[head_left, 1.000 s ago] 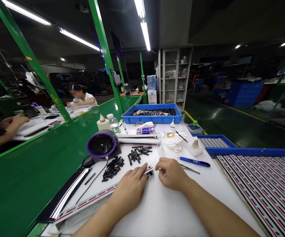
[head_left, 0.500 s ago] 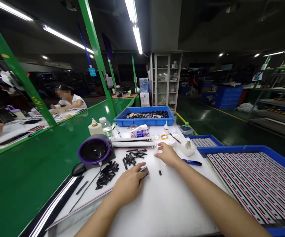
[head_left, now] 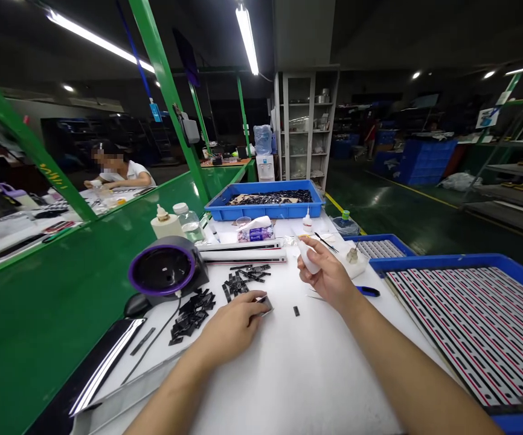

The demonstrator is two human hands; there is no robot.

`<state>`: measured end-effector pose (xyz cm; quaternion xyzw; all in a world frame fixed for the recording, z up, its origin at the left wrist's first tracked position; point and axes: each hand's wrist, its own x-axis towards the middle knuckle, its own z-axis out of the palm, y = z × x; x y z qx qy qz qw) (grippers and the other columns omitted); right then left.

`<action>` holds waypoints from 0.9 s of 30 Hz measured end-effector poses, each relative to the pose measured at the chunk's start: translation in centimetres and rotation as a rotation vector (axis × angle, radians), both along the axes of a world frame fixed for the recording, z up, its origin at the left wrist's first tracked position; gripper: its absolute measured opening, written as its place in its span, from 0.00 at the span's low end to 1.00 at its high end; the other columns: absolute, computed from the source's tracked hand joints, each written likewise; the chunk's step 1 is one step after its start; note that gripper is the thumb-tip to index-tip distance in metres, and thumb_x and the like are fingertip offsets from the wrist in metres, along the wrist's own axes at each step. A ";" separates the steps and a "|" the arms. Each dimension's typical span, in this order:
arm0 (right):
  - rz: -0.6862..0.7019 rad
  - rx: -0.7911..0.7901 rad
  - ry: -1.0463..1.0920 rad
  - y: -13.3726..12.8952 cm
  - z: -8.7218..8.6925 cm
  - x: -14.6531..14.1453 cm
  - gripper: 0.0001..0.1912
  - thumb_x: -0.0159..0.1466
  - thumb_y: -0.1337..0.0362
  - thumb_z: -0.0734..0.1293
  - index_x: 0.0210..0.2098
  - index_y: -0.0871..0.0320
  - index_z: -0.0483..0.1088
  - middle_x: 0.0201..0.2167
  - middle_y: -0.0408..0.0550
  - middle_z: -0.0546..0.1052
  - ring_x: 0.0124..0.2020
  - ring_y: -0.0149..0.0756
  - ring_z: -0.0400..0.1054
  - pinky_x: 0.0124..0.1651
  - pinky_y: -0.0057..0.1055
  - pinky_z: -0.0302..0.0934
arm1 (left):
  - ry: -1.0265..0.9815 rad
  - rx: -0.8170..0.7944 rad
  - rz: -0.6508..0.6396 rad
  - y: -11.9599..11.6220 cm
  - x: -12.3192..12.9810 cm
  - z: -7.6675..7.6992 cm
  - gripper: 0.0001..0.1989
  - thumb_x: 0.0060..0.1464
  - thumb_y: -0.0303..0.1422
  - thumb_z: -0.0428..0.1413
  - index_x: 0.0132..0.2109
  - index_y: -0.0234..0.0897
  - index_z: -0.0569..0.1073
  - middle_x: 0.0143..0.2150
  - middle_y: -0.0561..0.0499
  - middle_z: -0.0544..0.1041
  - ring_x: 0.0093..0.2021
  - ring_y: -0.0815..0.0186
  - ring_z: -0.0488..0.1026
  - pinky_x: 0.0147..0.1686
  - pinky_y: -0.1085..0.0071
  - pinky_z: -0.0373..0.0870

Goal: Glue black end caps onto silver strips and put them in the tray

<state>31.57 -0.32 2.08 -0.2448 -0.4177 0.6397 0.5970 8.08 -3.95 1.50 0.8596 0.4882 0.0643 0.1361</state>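
Observation:
My right hand is closed around a small white squeeze bottle, its thin nozzle tilted up and to the left. My left hand grips the near end of a long grey-white profile, which passes beneath my left forearm; most of it is hidden there. Between the hands, a single small black piece lies on the white table. Left of it are two loose piles of black pieces. Tweezers and a blue-handled tool lie by my right wrist.
A round purple-rimmed fan stands at the left. Behind lie white profiles and a blue tray of black parts. At the right, a blue tray holds many striped strips. A co-worker sits beyond the green partition.
My right hand, open over the table before, now holds the white squeeze bottle upright. My left hand stays on the profile's end. The camera view has shifted slightly.

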 end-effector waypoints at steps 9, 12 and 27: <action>-0.108 -0.075 0.084 -0.5 -0.3 -0.9 0.12 0.53 0.56 0.70 0.31 0.57 0.68 0.17 0.34 0.53 0.18 0.25 0.46 0.18 0.24 0.41 | 0.052 0.090 0.027 -1.1 0.7 0.0 0.19 0.59 0.30 0.45 0.49 0.52 0.75 0.63 0.57 0.66 0.55 0.60 0.71 0.50 0.63 0.70; -0.265 -0.077 -0.049 -0.8 -0.9 -1.8 0.19 0.56 0.47 0.69 0.26 0.57 0.67 0.13 0.32 0.52 0.14 0.23 0.42 0.17 0.24 0.38 | 0.057 0.117 0.014 -1.5 0.9 -0.1 0.18 0.58 0.29 0.45 0.49 0.50 0.75 0.62 0.56 0.67 0.55 0.60 0.71 0.50 0.63 0.70; -0.458 0.530 -0.811 -2.8 -2.4 -3.6 0.23 0.65 0.54 0.62 0.17 0.57 0.60 0.15 0.39 0.60 0.19 0.27 0.54 0.25 0.28 0.51 | 0.080 0.155 0.025 -2.2 1.3 -0.5 0.17 0.59 0.30 0.45 0.48 0.47 0.75 0.61 0.53 0.68 0.55 0.58 0.70 0.50 0.59 0.70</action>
